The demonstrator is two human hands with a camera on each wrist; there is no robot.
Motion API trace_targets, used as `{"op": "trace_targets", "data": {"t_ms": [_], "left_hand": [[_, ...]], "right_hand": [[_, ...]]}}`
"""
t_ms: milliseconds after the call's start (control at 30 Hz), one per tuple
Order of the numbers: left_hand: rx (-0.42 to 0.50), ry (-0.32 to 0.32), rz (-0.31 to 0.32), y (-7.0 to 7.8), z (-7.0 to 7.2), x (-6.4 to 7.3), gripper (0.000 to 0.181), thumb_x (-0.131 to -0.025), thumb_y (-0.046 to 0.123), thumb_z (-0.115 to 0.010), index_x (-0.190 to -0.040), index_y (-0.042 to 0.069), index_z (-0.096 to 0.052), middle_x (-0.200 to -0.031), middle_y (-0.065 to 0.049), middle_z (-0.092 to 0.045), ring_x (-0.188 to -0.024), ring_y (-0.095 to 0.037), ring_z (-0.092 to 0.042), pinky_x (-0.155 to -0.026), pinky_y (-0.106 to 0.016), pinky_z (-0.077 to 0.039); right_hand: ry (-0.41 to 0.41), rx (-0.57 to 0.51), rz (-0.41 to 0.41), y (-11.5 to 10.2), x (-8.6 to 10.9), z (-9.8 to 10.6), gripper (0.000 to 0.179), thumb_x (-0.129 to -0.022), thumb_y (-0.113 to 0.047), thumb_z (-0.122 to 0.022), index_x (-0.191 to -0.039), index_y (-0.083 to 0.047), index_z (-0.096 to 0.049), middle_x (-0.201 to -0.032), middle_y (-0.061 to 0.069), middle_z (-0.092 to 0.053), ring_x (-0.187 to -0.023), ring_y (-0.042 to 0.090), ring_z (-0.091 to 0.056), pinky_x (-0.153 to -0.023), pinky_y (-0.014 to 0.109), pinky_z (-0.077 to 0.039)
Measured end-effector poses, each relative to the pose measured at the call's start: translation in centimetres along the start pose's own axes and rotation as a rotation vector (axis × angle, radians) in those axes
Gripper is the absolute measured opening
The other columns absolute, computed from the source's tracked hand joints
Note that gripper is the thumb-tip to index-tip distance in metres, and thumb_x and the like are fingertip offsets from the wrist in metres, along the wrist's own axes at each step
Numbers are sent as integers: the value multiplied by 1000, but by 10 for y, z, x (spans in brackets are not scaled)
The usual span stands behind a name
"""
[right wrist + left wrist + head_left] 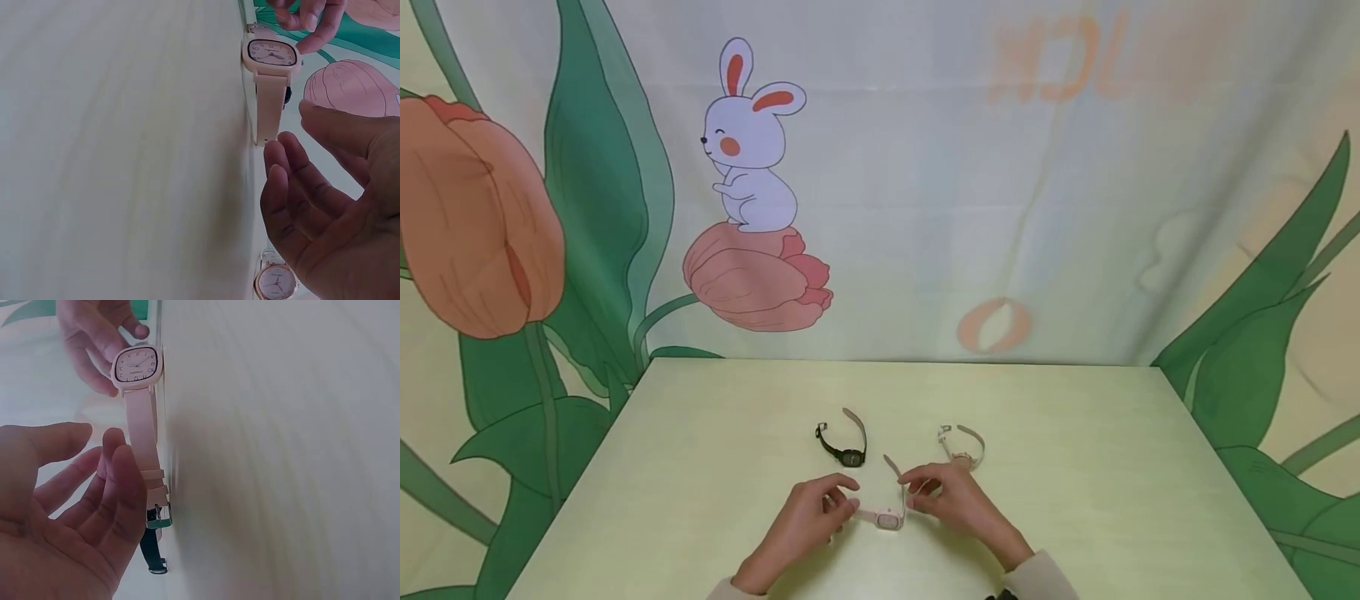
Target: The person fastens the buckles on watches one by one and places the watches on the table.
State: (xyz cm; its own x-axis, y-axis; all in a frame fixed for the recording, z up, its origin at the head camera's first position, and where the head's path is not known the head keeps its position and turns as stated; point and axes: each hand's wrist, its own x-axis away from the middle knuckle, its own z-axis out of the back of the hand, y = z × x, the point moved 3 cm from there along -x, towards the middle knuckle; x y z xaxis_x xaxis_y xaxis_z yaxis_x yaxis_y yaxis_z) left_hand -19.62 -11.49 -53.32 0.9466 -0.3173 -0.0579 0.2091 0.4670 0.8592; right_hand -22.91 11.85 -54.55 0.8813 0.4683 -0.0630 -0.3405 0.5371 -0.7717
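Note:
A pale pink wristwatch (pixel 889 520) with a rounded-square face lies on the table between the two hands, its strap spread to both sides. My left hand (pixel 808 512) is beside the buckle half of the strap; in the left wrist view its thumb (pixel 65 439) stands apart from the loosely bent fingers, with the fingertips right at the strap. On the other side, my right hand (pixel 955 500) has its fingertips (pixel 275 178) close to the strap's free end, thumb and fingers spread apart in the right wrist view.
Behind the left hand lies a black watch (pixel 852 457), its strap curved open. A round watch with a rose-gold case (pixel 275 282) and pale strap lies just beyond the right hand. The pale table (pixel 700 417) meets a printed curtain (pixel 895 208) at its back edge.

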Motion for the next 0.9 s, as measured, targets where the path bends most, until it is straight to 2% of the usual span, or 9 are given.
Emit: {"op": "trace_targets", "data": {"t_ms": [267, 533, 667, 900], "left_hand": [[40, -52, 60, -8, -2, -2, 20, -93, 11, -66, -108, -1, -66, -77, -14, -68, -53, -18, -60, -41, -21, -45], [84, -97, 130, -18, -3, -2, 19, -91, 8, -65, -108, -2, -67, -71, -9, -68, -47, -13, -59, -42, -22, -45], [90, -106, 133, -17, -3, -2, 16, -91, 4, -64, -105, -2, -68, -69, -9, -67, -47, -12, -57, -41, -23, -45], [43, -119, 132, -16, -4, -4, 10, -93, 6, -63, -99, 1, -69, -62, -7, -62, -44, -11, -50, -40, -22, -43]], "right_hand": [[-33, -25, -53, 4, -2, -3, 24, -84, -7, -75, -107, -12, -75, -87, -3, -70, -79, 6, -61, -73, 21, -50], [-51, -11, -26, 10, -5, -3, 23, -84, -7, -75, -107, -13, -75, -85, -6, -69, -76, 1, -57, -71, 19, -49], [-64, -26, -23, 12, -7, -5, 24, -83, -4, -74, -105, -12, -76, -84, -5, -69, -74, 0, -56, -69, 19, -48], [-78, -26, -37, 13, -9, -7, 21, -84, -3, -73, -103, -13, -77, -81, -5, -68, -70, 1, -53, -64, 19, -44]]}}
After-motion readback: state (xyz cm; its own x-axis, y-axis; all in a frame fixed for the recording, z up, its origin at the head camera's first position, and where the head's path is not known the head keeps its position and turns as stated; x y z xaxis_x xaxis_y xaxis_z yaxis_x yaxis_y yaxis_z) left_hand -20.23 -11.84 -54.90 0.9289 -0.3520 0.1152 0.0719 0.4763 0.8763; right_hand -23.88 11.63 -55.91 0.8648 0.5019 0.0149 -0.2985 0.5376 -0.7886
